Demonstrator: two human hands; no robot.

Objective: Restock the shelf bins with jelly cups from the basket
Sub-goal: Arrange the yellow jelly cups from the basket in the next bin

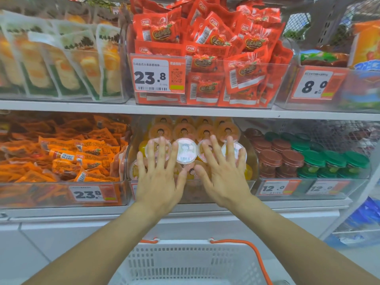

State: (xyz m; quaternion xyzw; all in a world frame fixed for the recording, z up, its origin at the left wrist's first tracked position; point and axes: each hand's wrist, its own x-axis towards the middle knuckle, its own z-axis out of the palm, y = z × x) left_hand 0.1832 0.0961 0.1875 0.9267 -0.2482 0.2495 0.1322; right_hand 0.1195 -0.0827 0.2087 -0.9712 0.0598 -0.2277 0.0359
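A clear shelf bin [254, 161] in the middle of the lower shelf holds several jelly cups with cartoon lids. One pale pink cup [185, 151] shows between my hands. My left hand [159, 173] lies flat with spread fingers on the cups at the bin's left front. My right hand [223, 171] lies flat the same way on the cups at the right front. Neither hand grips a cup. Below, the white basket [185, 262] with orange handles looks bare inside as far as it is visible.
Left of the jelly bin is a bin of orange snack packets [67, 157]; right of it are brown-lidded [273, 157] and green-lidded tubs [329, 161]. The upper shelf carries red packets [216, 58] and white-green packs [61, 64]. Price tags hang on bin fronts.
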